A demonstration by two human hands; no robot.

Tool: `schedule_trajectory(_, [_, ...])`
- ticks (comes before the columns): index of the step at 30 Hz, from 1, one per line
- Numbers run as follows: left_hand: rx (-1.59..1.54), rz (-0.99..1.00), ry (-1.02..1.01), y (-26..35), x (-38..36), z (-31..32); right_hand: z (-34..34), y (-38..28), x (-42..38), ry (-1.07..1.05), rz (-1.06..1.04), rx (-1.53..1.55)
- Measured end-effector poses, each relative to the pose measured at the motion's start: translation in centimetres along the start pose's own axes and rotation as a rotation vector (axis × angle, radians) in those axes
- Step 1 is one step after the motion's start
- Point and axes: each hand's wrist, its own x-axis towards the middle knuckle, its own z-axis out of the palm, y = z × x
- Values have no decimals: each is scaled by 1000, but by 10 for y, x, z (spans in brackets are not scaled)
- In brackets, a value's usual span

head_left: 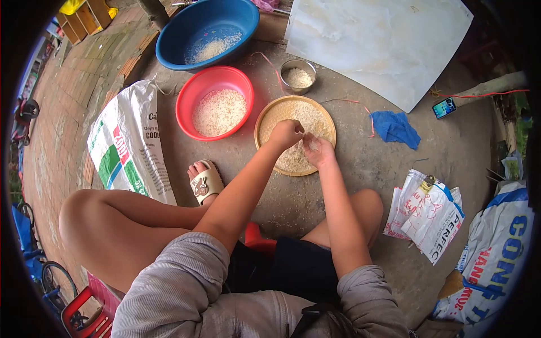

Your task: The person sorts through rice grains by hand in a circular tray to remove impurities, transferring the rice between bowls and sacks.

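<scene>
Pale grains lie spread over a round woven tray [261, 141] on the ground in front of me. My left hand [286, 134] is over the middle of the tray, its fingers pinched together; what they hold, if anything, is too small to name. Close to its right, my right hand [319, 151] is palm up with its fingers curled and parted, and nothing can be made out in it. To the left of the tray stands a red basin [181, 110] of white grains. A small metal bowl [313, 79] with grains sits just behind the tray.
A large blue basin [167, 48] with some grains stands behind the red one. A pale sheet [377, 45] lies at the back right, near a blue cloth [394, 129] and a phone [444, 108]. Sacks lie at left [132, 141] and right [484, 253].
</scene>
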Motion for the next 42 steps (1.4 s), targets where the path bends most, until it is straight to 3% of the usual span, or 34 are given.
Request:
schedule_trajectory(5, [160,-62,64,-31,-12,17,-6,-1,4,-1,5,-16])
schedule_trajectory(17, [214,85,145,-68,-28,50,-10,4,6,42,-4,-76])
schedule_trajectory(26, [-250,-66,16,-3,-13,6,-12,15,10,81,9,-133])
schedule_trajectory(31, [-157,49,-87,26,-11,3,1,19,-1,71,-77,-226])
schedule_trajectory(36, [-50,92,-61,17,-18,19,-20,11,23,-128,50,-182])
schedule_trajectory(40, [-26,96,-44,14,-19,23,-21,13,20,-129,48,-189])
schedule_trajectory(42, [-67,100,-51,14,-18,21,-12,15,11,2,20,-155])
